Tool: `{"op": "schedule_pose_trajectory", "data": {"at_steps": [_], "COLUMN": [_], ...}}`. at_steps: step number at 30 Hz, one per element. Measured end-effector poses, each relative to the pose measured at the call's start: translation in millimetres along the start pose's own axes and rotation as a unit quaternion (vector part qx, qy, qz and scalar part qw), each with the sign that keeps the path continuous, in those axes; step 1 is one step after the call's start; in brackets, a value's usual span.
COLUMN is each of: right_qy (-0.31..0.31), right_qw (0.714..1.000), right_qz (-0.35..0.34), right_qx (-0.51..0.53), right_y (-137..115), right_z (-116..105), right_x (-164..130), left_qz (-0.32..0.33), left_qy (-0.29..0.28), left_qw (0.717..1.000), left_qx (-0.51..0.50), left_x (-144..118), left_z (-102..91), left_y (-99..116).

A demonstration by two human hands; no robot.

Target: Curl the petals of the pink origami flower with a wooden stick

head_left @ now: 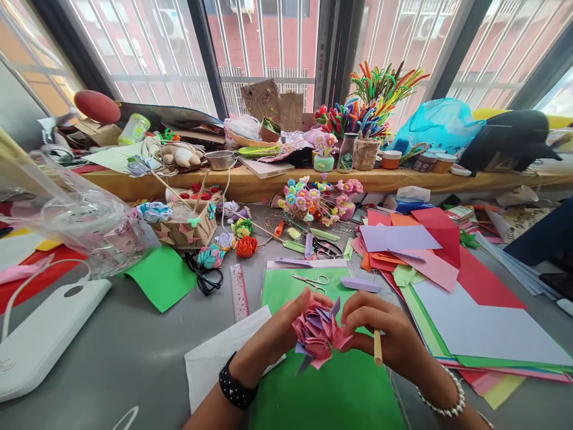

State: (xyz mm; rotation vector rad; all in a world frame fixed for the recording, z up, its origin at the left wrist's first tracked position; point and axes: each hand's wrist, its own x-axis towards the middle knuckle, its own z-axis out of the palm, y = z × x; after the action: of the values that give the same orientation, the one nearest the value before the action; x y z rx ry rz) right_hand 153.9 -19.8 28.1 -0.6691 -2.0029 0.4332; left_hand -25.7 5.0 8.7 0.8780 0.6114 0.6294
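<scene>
Both hands, left hand (280, 325) and right hand (380, 331), pinch a light, crushable pink paper flower (317, 333) by its outer petals; right also grips a wooden stick (378, 347).

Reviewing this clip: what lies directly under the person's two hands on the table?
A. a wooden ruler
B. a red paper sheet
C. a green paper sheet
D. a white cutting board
C: both the left hand and the right hand, which hold a pink paper flower, are above the green paper sheet.
</scene>
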Motion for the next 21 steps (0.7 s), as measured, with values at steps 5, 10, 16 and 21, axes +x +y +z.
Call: {"op": "schedule_pose_trajectory", "data": {"at_steps": [5,10,16,21], "right_qy": [0.048,0.074,0.068,0.071], "right_qw": [0.994,0.988,0.989,0.989], "right_qz": [-0.034,-0.052,-0.051,-0.047], "right_qx": [-0.096,-0.121,-0.121,-0.119], "right_y": [-2.1,-5.3,-9.9,-11.1], "right_z": [0.0,3.7,6.9,8.6], "right_x": [-0.1,-1.9,-3.0,-3.6], "left_qz": [0.071,0.103,0.103,0.119], "left_qy": [-0.029,-0.079,-0.098,-0.092], "left_qw": [0.997,0.99,0.987,0.98], "left_qx": [0.005,0.061,0.078,0.131], "left_x": [-2.1,-5.1,-7.3,-6.8], "left_z": [-2.7,-7.9,-8.6,-8.1], "left_y": [5.2,1.3,-4.1,-4.0]}}
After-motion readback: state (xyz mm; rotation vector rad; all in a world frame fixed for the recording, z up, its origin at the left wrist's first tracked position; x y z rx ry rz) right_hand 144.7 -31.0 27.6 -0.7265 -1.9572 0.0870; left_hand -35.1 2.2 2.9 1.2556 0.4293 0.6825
